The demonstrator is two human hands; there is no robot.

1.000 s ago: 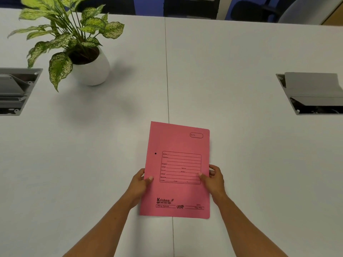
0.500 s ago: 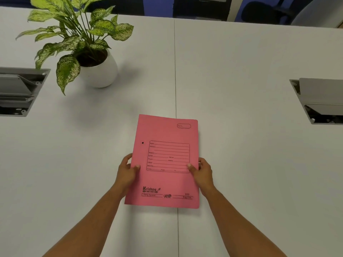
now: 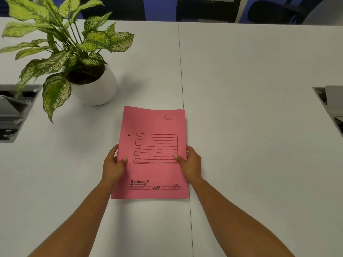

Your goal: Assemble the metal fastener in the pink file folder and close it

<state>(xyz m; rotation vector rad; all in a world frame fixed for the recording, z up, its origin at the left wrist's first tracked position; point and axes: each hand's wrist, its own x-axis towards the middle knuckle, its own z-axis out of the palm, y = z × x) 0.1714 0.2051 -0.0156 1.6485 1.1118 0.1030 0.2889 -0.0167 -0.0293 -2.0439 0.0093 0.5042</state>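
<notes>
The pink file folder (image 3: 152, 127) is closed, front cover up, over the middle of the white table (image 3: 250, 136). A printed form box and a small punched hole show on its cover. My left hand (image 3: 113, 164) grips its left edge, thumb on top. At the right edge my right hand (image 3: 191, 162) holds it the same way. No metal fastener is visible anywhere.
A potted plant in a white pot (image 3: 96, 89) stands at the back left, close to the folder's far left corner. Open grey cable boxes are set into the table at the left edge (image 3: 13, 112) and the right edge (image 3: 332, 106). Dark chairs stand beyond the far edge.
The folder, held in both hands, has shifted left and slightly away from me, nearer the plant. The grip of both hands is the same.
</notes>
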